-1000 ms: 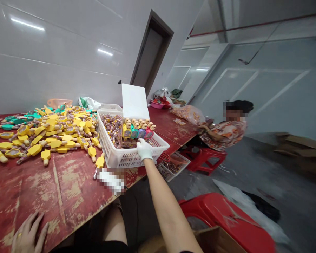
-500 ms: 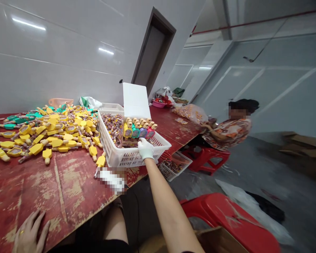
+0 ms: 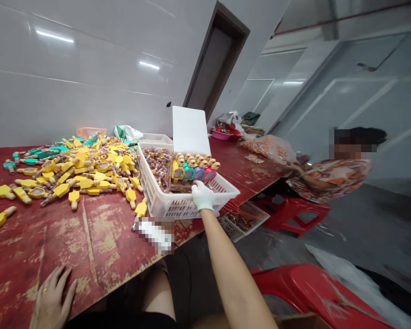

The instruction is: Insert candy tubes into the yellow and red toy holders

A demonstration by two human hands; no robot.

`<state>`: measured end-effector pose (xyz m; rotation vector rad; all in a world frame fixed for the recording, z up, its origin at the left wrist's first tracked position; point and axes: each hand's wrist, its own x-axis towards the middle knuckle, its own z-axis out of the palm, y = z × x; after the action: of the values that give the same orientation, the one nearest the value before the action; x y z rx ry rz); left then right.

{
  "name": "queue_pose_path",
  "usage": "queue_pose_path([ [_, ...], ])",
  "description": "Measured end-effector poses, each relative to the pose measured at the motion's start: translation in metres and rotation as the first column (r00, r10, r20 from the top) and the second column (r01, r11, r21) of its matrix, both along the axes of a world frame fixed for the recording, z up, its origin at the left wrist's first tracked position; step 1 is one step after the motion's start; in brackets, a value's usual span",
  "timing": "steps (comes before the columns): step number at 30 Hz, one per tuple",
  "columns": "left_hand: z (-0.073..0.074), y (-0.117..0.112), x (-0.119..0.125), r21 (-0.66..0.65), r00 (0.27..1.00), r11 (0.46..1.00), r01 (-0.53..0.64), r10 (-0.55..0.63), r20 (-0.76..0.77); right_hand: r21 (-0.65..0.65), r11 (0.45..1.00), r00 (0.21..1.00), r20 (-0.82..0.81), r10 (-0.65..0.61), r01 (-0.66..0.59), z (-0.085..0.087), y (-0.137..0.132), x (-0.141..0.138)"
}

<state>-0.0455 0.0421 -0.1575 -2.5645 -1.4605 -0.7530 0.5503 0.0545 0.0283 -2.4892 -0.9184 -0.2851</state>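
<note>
Crate (image 3: 178, 208), white and slotted, is sitting at the right edge of the red worktop (image 3: 99, 237), carrying packets and a row of toys (image 3: 192, 172). The gloved right hand (image 3: 202, 195) is clasping the crate's near rim in its grip, while the bare left hand (image 3: 53, 301) is lying flat on the worktop's near edge, grip released. A yellow heap (image 3: 82, 171) is lying just left of the crate, and a person (image 3: 332, 176) is sitting beyond the far corner.
</note>
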Motion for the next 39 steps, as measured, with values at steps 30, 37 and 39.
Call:
queue_pose_path([
  [30,0.0043,-0.0027,-0.0003,-0.016,0.999,0.999,0.032,-0.031,0.023,0.052,0.999,0.994,0.111,0.008,-0.014,-0.0018,-0.0032,-0.0037],
  [37,0.0024,-0.0014,-0.0019,0.026,0.999,0.999,0.041,-0.04,-0.01,0.072,0.997,0.986,0.165,0.018,-0.03,-0.0064,-0.0031,-0.0017],
  [39,0.0035,-0.0016,0.0001,0.035,0.999,0.999,0.035,-0.035,0.0,0.07,0.997,0.986,0.166,0.019,-0.031,-0.007,-0.0025,-0.0009],
])
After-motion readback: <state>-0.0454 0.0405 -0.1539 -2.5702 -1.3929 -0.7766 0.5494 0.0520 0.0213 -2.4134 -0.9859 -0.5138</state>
